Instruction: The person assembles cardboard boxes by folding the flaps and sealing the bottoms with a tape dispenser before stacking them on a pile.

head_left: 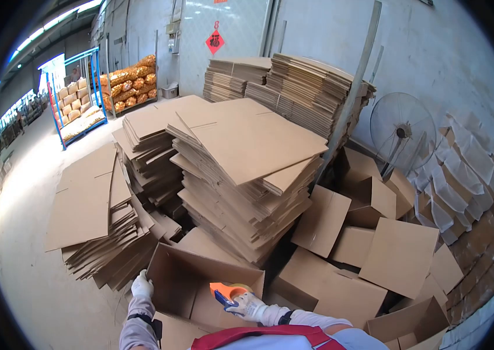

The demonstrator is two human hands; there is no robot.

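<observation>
My left hand [142, 286], in a white glove, is closed on the left edge of an open cardboard box [171, 280] in front of me. The fingers of my right hand [248, 306], also gloved, are wrapped round an orange and blue tape dispenser [228, 291], which is over the box's opening. The inside of the box faces me, with its back wall upright.
Tall stacks of flat cardboard [253, 140] rise ahead, with another leaning stack [83, 198] to the left. Several opened boxes [329, 286] lie at the right. Behind them are a fan [402, 131] and white-wrapped goods [463, 169]. A blue rack [77, 99] stands far left.
</observation>
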